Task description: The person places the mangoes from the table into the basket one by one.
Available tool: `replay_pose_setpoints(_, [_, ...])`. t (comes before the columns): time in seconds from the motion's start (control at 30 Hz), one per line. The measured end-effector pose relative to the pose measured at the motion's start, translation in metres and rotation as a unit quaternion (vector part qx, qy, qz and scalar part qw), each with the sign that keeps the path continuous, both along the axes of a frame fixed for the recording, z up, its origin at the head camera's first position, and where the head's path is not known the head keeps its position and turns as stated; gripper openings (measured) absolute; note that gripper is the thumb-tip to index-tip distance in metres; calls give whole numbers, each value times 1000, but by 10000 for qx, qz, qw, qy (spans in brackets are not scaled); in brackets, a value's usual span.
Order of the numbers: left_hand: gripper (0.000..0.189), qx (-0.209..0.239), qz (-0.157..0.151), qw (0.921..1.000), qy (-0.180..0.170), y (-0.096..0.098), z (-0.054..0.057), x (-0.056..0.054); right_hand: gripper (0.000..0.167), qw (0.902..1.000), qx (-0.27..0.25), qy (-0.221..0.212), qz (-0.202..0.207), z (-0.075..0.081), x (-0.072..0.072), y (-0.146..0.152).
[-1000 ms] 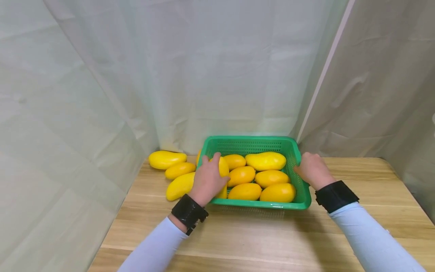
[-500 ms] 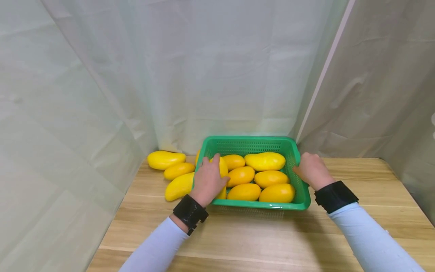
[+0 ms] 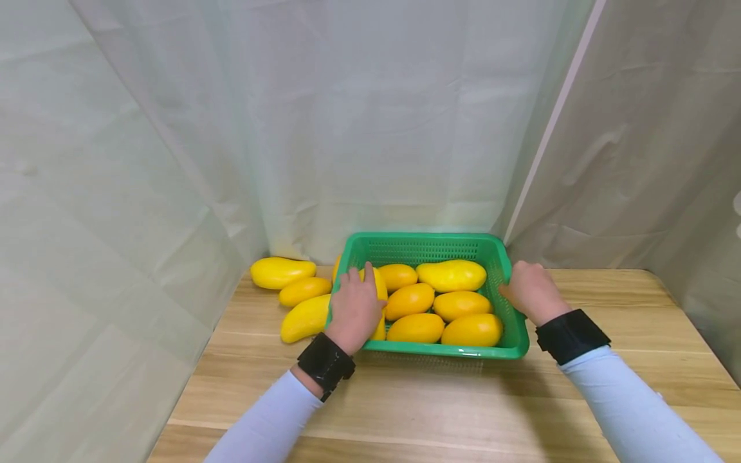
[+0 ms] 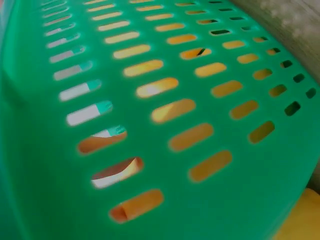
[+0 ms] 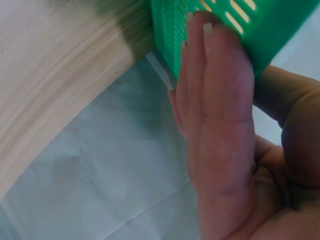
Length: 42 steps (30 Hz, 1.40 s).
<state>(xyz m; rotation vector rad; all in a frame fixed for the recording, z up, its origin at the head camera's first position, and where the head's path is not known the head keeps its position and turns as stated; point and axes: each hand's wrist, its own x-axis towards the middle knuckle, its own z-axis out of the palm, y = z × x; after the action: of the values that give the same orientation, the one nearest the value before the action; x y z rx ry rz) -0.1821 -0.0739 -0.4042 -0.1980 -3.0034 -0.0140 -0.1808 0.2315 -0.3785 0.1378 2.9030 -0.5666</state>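
A green perforated plastic basket (image 3: 440, 348) holds several yellow mangoes. At its left end my left hand (image 3: 354, 312) reaches over the rim and holds a mango (image 3: 379, 283), with fingers across its top and thumb on its right side. Much of that mango is covered by the hand. The left wrist view is filled by the basket's slotted wall (image 4: 240, 190), with bits of skin and yellow showing through the slots. My right hand (image 3: 534, 291) grips the basket's right rim. In the right wrist view its fingers (image 5: 225, 110) lie along the outside wall, thumb on the other side.
Left of the basket, on the wooden table (image 3: 428, 411), lie several loose mangoes, among them a long one (image 3: 305, 318) close to the basket wall. Pale curtains (image 3: 393, 128) hang behind the table and down both sides.
My left thumb has drawn in slightly towards the fingers, over the same mango. The right hand keeps its place on the rim, and the basket has hardly moved.
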Motion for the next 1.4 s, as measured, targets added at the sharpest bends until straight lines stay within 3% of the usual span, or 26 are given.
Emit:
replay_pose_setpoints(0.33, [93,-196,-79,9981,-577,-2,-4,-1,26,10000,18,1,-13,1,2,-2])
replay_pose_setpoints(0.53, [90,173,-111,9973,-710,-3,-1,2,28,9998,73,-137,-86,2,0,-2])
replay_pose_setpoints(0.7, [76,820,-328,9955,-353,-12,11,6,28,9998,52,-156,-94,1,-1,-1])
replay_pose_setpoints(0.83, [67,1416,-465,9888,92,-29,27,6,27,9999,36,-93,-78,0,0,-1])
replay_pose_setpoints(1.03, [59,2009,-189,9767,734,-71,42,4,27,10000,-1,-48,-61,0,-1,-1])
replay_pose_setpoints(1.17, [58,2177,-17,9722,867,-101,35,2,26,9998,-67,-148,-107,0,-1,-1])
replay_pose_setpoints(1.4, [61,1956,-208,9796,410,-132,-1,13,27,9998,-84,-170,-112,3,0,-1])
